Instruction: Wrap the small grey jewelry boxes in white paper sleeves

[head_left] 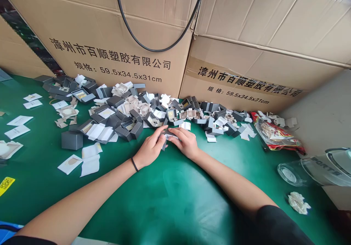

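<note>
A small dark grey box is held between my two hands, just in front of a long heap of similar boxes. Fingers of my left hand wrap round its left side, with a black band on the wrist. My right hand grips its right side, fingertips on its top. Something pale shows at the box between the hands; its details are too small to tell. The heap mixes open grey boxes, white papers and crumpled beige pieces.
Large cardboard cartons stand behind the heap on the green table. A black cable hangs before them. At the right are a red snack packet, a clear bottle and crumpled tissue. White papers lie left.
</note>
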Action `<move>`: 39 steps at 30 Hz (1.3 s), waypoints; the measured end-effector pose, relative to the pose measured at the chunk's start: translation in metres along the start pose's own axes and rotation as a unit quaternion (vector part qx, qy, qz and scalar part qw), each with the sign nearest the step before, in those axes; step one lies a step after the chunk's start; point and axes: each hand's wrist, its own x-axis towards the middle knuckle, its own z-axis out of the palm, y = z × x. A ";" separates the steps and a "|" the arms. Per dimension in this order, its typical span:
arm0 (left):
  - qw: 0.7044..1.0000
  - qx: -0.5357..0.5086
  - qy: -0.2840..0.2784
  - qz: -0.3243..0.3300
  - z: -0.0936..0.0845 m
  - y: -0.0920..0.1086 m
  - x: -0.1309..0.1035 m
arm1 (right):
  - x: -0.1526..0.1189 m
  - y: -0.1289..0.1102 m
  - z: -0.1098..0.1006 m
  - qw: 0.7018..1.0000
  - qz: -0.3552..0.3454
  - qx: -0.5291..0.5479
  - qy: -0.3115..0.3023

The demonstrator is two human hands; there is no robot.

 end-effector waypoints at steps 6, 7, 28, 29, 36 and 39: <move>0.996 -0.078 -0.027 0.042 -0.001 0.000 0.002 | 0.005 -0.006 0.003 0.977 0.078 0.173 0.097; 0.995 -0.072 -0.027 0.057 -0.001 0.000 0.001 | 0.006 -0.008 0.005 0.965 0.108 0.214 0.108; 0.900 0.247 -0.015 0.360 -0.008 -0.003 0.002 | 0.005 -0.009 0.004 0.780 0.322 0.530 -0.085; 0.900 0.250 -0.016 0.356 -0.008 -0.003 0.002 | 0.005 -0.009 0.005 0.787 0.318 0.522 -0.084; 0.925 0.233 -0.004 0.302 -0.007 -0.010 0.003 | 0.008 -0.014 0.004 0.839 0.282 0.453 -0.108; 0.942 0.205 0.022 0.264 -0.006 -0.015 0.006 | 0.010 -0.016 0.005 0.829 0.268 0.479 -0.106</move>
